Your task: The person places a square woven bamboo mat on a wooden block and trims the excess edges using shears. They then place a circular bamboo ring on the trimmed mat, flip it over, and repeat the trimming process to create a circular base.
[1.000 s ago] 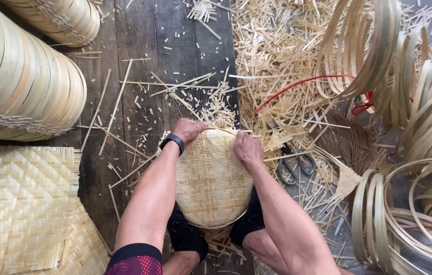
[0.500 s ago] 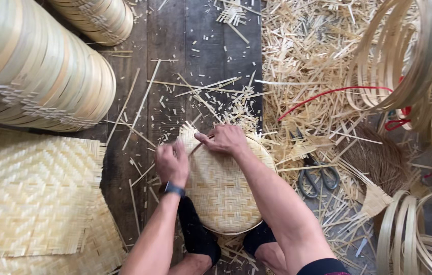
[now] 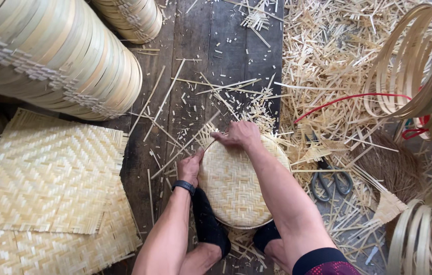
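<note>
A round woven basket is lying mesh-up between the person's feet in black socks, directly under both hands. The left hand is gripping the basket's left rim, fingers curled over the edge and thumb on the weave; a black wristband is sitting just below it on the wrist. The right hand is pressing down on the far rim, fingers loosely bent and pointing left, pinching the loose strip ends there; whether it is holding a single strip cannot be told.

Just to the right of the right forearm, scissors are lying among bamboo offcuts. To the left of the left arm, flat woven mats are lying stacked on the dark plank floor. Beyond the hands, splinters are littering the planks. Far left of the hands, a stack of finished baskets is lying on its side; far right, bamboo hoops are leaning together, with a red cord running out from them.
</note>
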